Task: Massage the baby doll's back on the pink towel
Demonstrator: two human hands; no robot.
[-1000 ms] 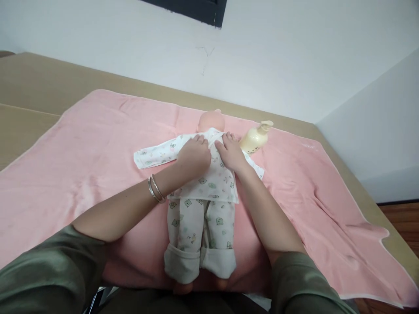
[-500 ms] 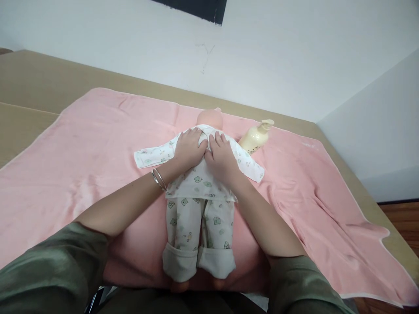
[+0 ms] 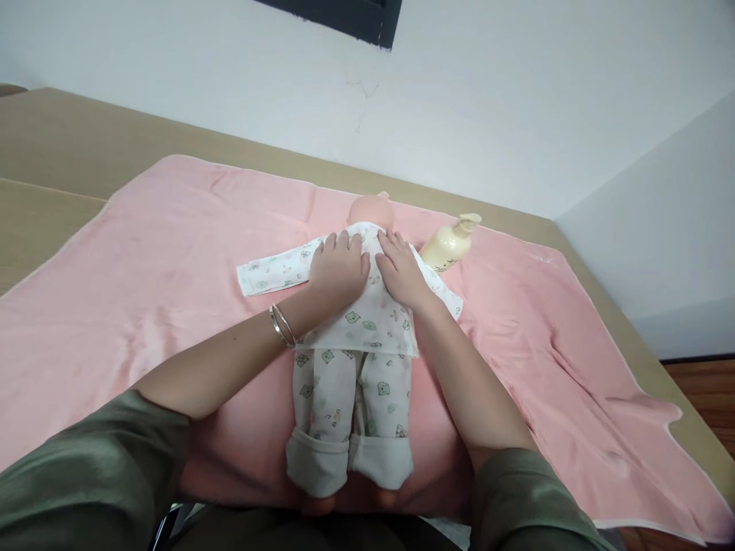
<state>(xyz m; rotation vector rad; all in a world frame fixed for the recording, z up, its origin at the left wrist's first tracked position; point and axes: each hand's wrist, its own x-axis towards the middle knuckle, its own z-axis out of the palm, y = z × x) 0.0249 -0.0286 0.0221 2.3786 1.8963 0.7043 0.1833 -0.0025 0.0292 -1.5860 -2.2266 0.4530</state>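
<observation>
A baby doll lies on a pink blanket, its head toward the wall and its feet toward me. It wears a white printed top with the sleeves spread out, and matching trousers with turned-up cuffs. My left hand rests flat on the left side of the doll's upper body, fingers stretched out. On the right side lies my right hand, also flat with its fingers extended. The thumbs point toward each other with a gap between them. Neither hand grips anything.
The pink blanket covers much of a wooden table. A cream pump bottle stands on it, just right of the doll's shoulder. Behind the table rises a white wall with a dark frame at the top.
Both hands have slid slightly down the doll's chest and apart, so the thumbs no longer meet. The doll and the bottle stay in place.
</observation>
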